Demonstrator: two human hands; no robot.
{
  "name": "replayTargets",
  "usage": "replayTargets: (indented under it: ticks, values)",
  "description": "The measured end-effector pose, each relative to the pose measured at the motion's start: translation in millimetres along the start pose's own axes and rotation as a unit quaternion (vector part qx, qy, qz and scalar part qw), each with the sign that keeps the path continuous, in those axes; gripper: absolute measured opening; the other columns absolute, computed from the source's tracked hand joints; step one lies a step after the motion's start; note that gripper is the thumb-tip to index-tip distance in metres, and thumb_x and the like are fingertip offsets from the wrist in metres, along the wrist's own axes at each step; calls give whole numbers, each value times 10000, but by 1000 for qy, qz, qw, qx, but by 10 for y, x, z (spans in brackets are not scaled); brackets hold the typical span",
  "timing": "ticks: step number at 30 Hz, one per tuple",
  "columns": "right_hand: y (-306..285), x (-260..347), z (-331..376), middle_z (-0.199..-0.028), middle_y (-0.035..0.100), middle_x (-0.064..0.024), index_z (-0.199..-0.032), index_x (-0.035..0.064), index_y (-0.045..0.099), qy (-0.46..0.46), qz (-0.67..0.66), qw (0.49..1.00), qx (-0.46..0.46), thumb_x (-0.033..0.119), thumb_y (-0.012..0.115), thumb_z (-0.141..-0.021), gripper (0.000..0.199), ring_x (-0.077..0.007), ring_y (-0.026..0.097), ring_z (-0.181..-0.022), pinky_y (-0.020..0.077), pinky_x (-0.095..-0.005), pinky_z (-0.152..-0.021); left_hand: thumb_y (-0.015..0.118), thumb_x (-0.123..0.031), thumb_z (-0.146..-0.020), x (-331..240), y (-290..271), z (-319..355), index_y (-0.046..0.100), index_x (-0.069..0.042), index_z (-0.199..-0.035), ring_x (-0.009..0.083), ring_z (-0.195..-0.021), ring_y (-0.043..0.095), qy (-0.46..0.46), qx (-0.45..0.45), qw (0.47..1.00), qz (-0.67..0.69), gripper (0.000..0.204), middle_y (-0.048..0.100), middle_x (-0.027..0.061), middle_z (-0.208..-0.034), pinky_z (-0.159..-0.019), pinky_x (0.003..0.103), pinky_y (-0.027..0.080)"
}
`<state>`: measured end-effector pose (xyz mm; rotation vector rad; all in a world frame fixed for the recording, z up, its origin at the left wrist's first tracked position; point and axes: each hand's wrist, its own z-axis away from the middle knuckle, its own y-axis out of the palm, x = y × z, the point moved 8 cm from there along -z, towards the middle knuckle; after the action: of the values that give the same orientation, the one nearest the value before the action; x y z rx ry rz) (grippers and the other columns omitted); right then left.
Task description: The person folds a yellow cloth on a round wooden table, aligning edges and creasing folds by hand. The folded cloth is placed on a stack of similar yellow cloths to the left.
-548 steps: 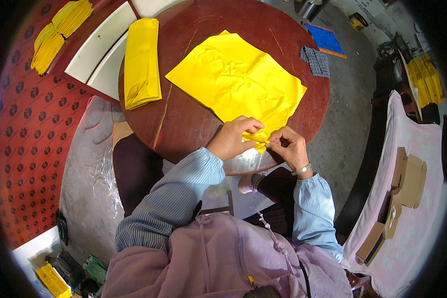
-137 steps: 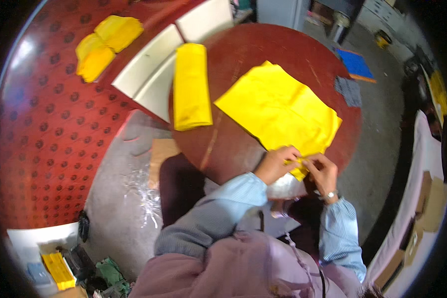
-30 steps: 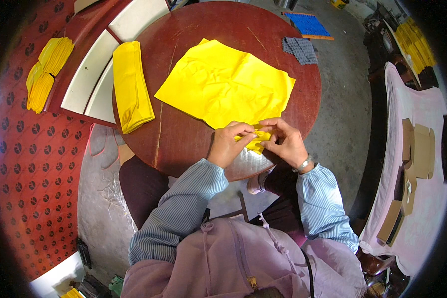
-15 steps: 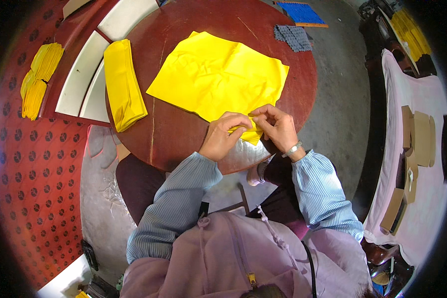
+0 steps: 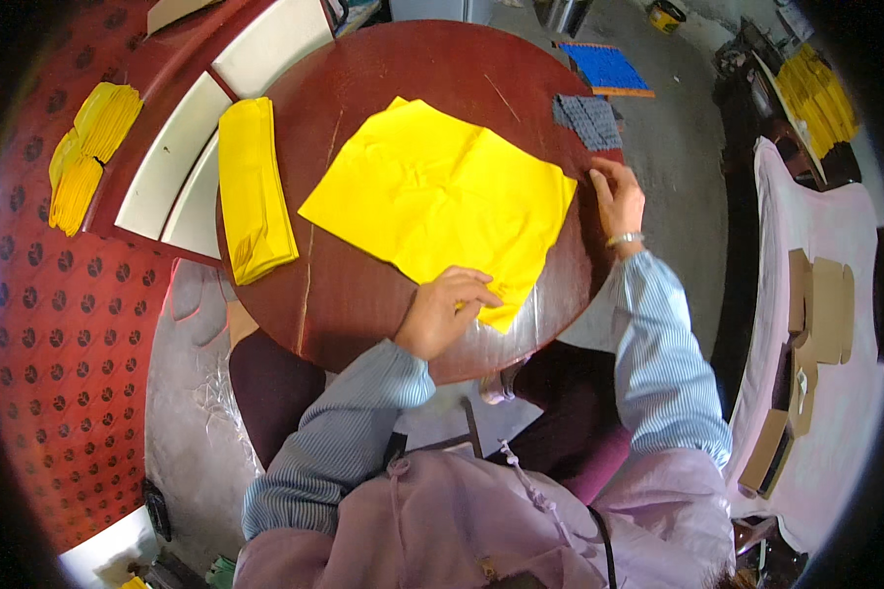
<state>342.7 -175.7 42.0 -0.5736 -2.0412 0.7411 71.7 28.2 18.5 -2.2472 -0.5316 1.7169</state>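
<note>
A yellow cloth (image 5: 452, 187) lies spread and slightly creased on the round red-brown table (image 5: 363, 324), one corner pointing toward me. My left hand (image 5: 447, 309) rests on that near corner, fingers extended over the fabric and thumb a little apart. At the table's right edge, my right hand (image 5: 619, 201) is held off the cloth with bent fingers apart and nothing visible in them. Just beyond it is a grey bumpy-textured cloth (image 5: 587, 123). A folded stack of yellow cloth (image 5: 255, 187) lies along the table's left side.
White-topped furniture with red-brown edging (image 5: 172, 152) adjoins the table at left, with yellow bundles (image 5: 93, 133) beyond. A blue mat (image 5: 609, 69) is past the far right edge. Open cardboard boxes (image 5: 830, 309) lie on a pale-covered surface (image 5: 845, 412) at right.
My right hand has let go of the cloth's near corner and moved right and away from me toward the grey cloth. My left hand has loosened its pinch and stays on the corner.
</note>
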Motion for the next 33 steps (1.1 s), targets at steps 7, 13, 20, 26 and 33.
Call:
replayTargets:
  ticks: [7, 13, 20, 26, 33]
  values:
    - [434, -616, -896, -1201, 678, -71, -1192, 207, 750, -24, 269, 962, 36, 309, 739, -954, 260, -338, 685, -1110, 573, -478, -911, 664, 18, -865, 41, -19, 27, 814, -63, -1003, 322, -1185, 695, -61, -16, 998, 31, 219, 774, 172, -1139, -1036, 404, 547]
    - [106, -262, -753, -1144, 745, -108, -1130, 119, 745, -11, 119, 991, 56, 291, 783, -937, 261, -309, 747, -959, 605, -420, -842, 655, 23, -872, 29, -11, 23, 803, -58, -976, 316, -1174, 699, -33, -18, 999, 16, 199, 772, 161, -1131, -1018, 396, 556]
    - [-154, 997, 1433, -975, 728, -28, -1033, 30, 760, -20, -226, 923, 311, 33, 761, -938, 95, -126, 681, -782, 557, -289, -721, 659, 0, -888, 30, -7, 10, 784, -60, -968, 306, -1180, 697, -40, -7, 999, -7, 160, 759, 161, -1174, -1014, 387, 551]
    - [-88, 1319, 1654, -998, 727, -114, -1121, 26, 750, -107, -149, 941, 283, 73, 769, -932, 196, -226, 732, -815, 584, -322, -727, 665, -21, -911, 71, 14, 22, 788, -67, -978, 297, -1192, 690, -70, -1, 998, 0, 147, 760, 149, -1184, -1042, 383, 538]
    - [-2, 1362, 1622, -973, 733, -103, -1085, 41, 764, -128, -134, 935, 303, 83, 782, -926, 166, -228, 742, -799, 591, -334, -716, 666, -19, -906, 84, 11, 7, 790, -69, -988, 304, -1202, 683, -56, 0, 998, 11, 157, 758, 148, -1198, -1058, 387, 532]
